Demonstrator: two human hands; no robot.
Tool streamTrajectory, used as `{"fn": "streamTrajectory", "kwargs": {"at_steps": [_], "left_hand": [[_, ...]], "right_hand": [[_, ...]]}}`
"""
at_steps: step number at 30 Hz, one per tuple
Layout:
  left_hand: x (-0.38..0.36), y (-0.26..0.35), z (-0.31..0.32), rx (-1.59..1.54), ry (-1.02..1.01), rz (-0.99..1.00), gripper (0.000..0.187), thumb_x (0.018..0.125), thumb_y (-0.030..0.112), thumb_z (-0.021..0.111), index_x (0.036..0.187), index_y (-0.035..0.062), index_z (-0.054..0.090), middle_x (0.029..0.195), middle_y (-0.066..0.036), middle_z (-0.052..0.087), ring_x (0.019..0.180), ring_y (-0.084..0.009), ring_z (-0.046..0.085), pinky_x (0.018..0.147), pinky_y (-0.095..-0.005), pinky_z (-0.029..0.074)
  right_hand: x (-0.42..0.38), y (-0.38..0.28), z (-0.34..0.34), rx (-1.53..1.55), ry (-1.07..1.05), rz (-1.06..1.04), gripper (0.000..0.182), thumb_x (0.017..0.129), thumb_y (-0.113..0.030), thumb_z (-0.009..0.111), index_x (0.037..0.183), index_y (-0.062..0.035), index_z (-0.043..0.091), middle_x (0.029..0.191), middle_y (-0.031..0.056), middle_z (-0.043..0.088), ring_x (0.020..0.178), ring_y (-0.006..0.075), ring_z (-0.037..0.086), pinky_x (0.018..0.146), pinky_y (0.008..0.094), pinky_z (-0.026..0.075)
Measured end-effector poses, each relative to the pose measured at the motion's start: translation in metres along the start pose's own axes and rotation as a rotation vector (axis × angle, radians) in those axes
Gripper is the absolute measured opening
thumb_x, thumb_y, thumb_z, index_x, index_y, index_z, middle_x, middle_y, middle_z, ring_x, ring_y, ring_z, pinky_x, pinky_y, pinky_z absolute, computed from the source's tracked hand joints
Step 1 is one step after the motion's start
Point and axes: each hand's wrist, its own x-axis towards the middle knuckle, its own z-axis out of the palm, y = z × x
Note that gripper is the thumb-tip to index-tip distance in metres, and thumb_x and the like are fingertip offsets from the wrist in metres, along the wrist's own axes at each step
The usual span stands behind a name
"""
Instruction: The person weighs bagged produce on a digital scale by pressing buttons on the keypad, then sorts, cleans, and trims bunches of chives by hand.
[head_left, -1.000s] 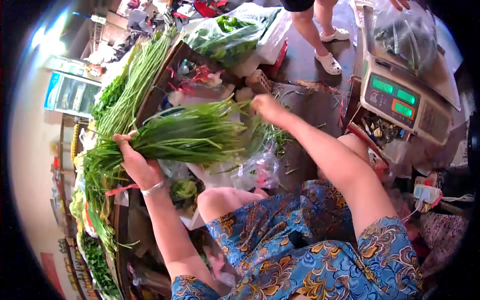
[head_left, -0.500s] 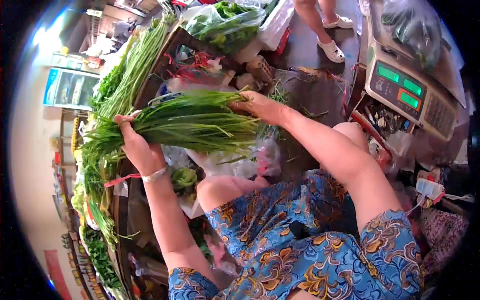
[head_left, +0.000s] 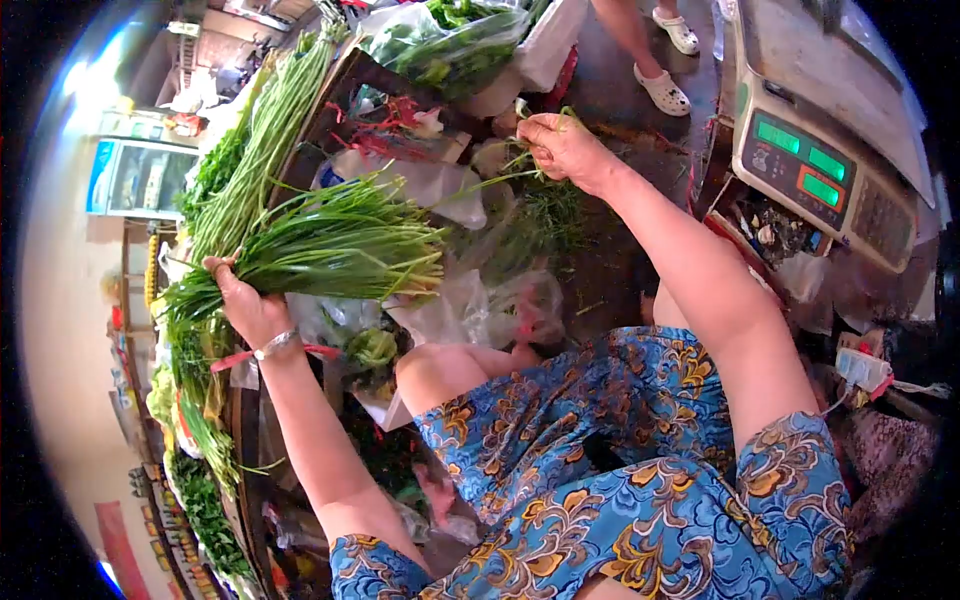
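Note:
My left hand is wrapped round one end of a thick bunch of garlic chives. The long green blades fan out rightward, with paler tips at the right. My right hand is away from the bunch, up and to the right, its fingers pinched on a few thin stray chive strands. Below that hand, loose green trimmings lie on the dark floor.
Long green stalks and leafy greens line the stall at left. Bagged greens are at the top. A digital scale stands at right. Plastic bags lie near my knees. Another person's white clogs show beyond.
My right hand has left the bunch, moving up and right with a few strands. My left hand and the chives have shifted slightly left. The bagged vegetables are gone from the scale.

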Motion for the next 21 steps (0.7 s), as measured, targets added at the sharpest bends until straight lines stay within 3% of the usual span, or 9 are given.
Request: {"fn": "streamTrajectory", "kwargs": {"at_steps": [1, 4, 5, 9, 10, 13, 15, 18, 21], "left_hand": [[0.009, -0.008, -0.008, 0.018, -0.047, 0.053, 0.035, 0.095, 0.044, 0.048, 0.088, 0.0107, 0.056, 0.088, -0.004, 0.062, 0.079, -0.0192, 0.061, 0.072, -0.0342, 0.052], [0.000, -0.005, 0.011, -0.137, -0.017, -0.108, 0.033, 0.095, 0.043, 0.049, 0.087, 0.0121, 0.055, 0.090, -0.003, 0.061, 0.082, -0.0181, 0.059, 0.075, -0.0341, 0.051], [0.003, -0.010, 0.010, -0.169, -0.043, -0.113, 0.033, 0.095, 0.044, 0.049, 0.087, 0.0123, 0.055, 0.092, -0.003, 0.060, 0.083, -0.0180, 0.059, 0.075, -0.0341, 0.050], [-0.027, -0.006, 0.037, -0.157, -0.038, -0.078, 0.034, 0.095, 0.043, 0.049, 0.086, 0.0107, 0.057, 0.094, -0.004, 0.060, 0.085, -0.0185, 0.058, 0.078, -0.0338, 0.050], [-0.023, -0.011, 0.038, -0.174, -0.038, -0.078, 0.033, 0.095, 0.041, 0.050, 0.084, 0.0105, 0.058, 0.093, -0.004, 0.060, 0.085, -0.0183, 0.058, 0.079, -0.0338, 0.050], [-0.030, -0.009, 0.048, -0.127, 0.001, -0.065, 0.032, 0.095, 0.040, 0.051, 0.084, 0.0106, 0.058, 0.093, -0.004, 0.060, 0.084, -0.0180, 0.058, 0.080, -0.0340, 0.049], [-0.028, -0.013, 0.046, -0.122, 0.006, -0.067, 0.031, 0.095, 0.040, 0.051, 0.085, 0.0110, 0.057, 0.092, -0.004, 0.060, 0.082, -0.0178, 0.058, 0.078, -0.0339, 0.050], [-0.016, -0.024, 0.036, -0.079, 0.044, -0.023, 0.031, 0.094, 0.040, 0.052, 0.085, 0.0113, 0.056, 0.092, -0.004, 0.060, 0.081, -0.0186, 0.059, 0.075, -0.0343, 0.051], [0.000, -0.025, 0.018, -0.078, 0.022, -0.046, 0.036, 0.095, 0.039, 0.047, 0.108, 0.0068, 0.055, 0.100, -0.006, 0.063, 0.080, -0.0205, 0.062, 0.068, -0.0361, 0.052]], "right_hand": [[0.003, 0.007, -0.003, 0.048, -0.028, -0.017, 0.019, 0.094, -0.030, 0.056, 0.091, -0.0107, 0.057, 0.059, -0.0067, 0.040, 0.047, 0.0033, 0.036, 0.042, 0.0209, 0.027], [-0.006, 0.013, 0.027, 0.055, -0.108, 0.080, 0.031, 0.087, -0.035, 0.065, 0.102, -0.0081, 0.058, 0.085, 0.0028, 0.062, 0.066, 0.0109, 0.059, 0.057, 0.0238, 0.048], [-0.007, 0.015, 0.032, 0.069, -0.209, 0.117, 0.045, 0.088, -0.038, 0.064, 0.121, -0.0096, 0.053, 0.098, 0.0030, 0.063, 0.081, 0.0121, 0.063, 0.064, 0.0229, 0.050], [-0.023, 0.018, 0.065, 0.020, -0.373, 0.164, 0.064, 0.083, -0.034, 0.070, 0.133, -0.0068, 0.042, 0.117, 0.0051, 0.055, 0.094, 0.0141, 0.057, 0.073, 0.0290, 0.049], [-0.032, 0.016, 0.074, 0.089, -0.357, 0.148, 0.062, 0.081, -0.031, 0.071, 0.132, -0.0091, 0.043, 0.115, 0.0039, 0.056, 0.096, 0.0137, 0.055, 0.075, 0.0290, 0.047], [-0.011, 0.052, 0.068, 0.064, -0.434, 0.260, 0.034, 0.084, -0.033, 0.069, 0.107, -0.0086, 0.061, 0.084, -0.0014, 0.062, 0.065, 0.0094, 0.053, 0.053, 0.0249, 0.043], [-0.020, 0.028, 0.067, -0.277, -0.267, 0.158, 0.029, 0.086, -0.036, 0.065, 0.094, -0.0086, 0.064, 0.067, -0.0048, 0.054, 0.051, 0.0065, 0.044, 0.044, 0.0234, 0.035], [-0.010, 0.023, 0.053, -0.210, -0.325, 0.157, 0.028, 0.087, -0.036, 0.063, 0.093, -0.0090, 0.063, 0.060, -0.0047, 0.046, 0.048, 0.0055, 0.039, 0.042, 0.0237, 0.030], [-0.012, 0.019, 0.038, -0.281, -0.346, 0.197, 0.025, 0.089, -0.034, 0.060, 0.087, -0.0094, 0.063, 0.058, -0.0059, 0.044, 0.048, 0.0048, 0.039, 0.042, 0.0227, 0.030]]}}
